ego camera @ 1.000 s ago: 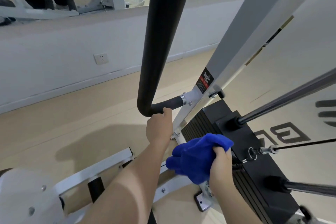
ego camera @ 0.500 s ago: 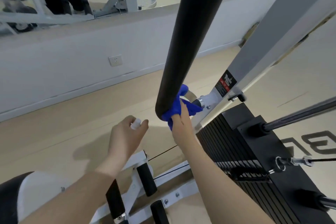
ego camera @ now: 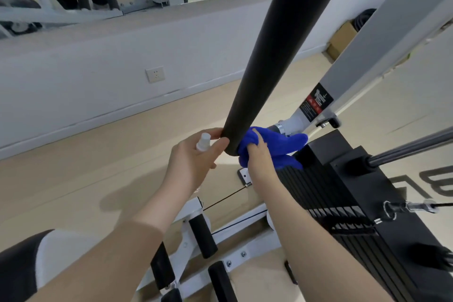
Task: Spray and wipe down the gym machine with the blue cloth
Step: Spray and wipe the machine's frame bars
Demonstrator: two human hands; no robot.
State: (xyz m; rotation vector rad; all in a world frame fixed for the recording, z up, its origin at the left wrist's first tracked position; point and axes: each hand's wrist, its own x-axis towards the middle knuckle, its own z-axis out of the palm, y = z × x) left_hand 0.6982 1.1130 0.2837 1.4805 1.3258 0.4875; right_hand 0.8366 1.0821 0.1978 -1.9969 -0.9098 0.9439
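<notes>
Now we are wiping the bend of the padded bar.
Our left hand (ego camera: 193,162) grips a small white spray bottle (ego camera: 203,142) beside the thick black foam-covered bar (ego camera: 274,56); our right hand (ego camera: 259,157) clamps the bunched bright-blue cloth (ego camera: 282,144) against its lower end. We judge the long bar above, white frame (ego camera: 382,39) and black weight stack (ego camera: 367,203) remain.

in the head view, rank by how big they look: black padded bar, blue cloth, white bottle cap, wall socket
1. black padded bar, though nearness to the camera inflates it
2. blue cloth
3. wall socket and white bottle cap: too alike to rank
</notes>
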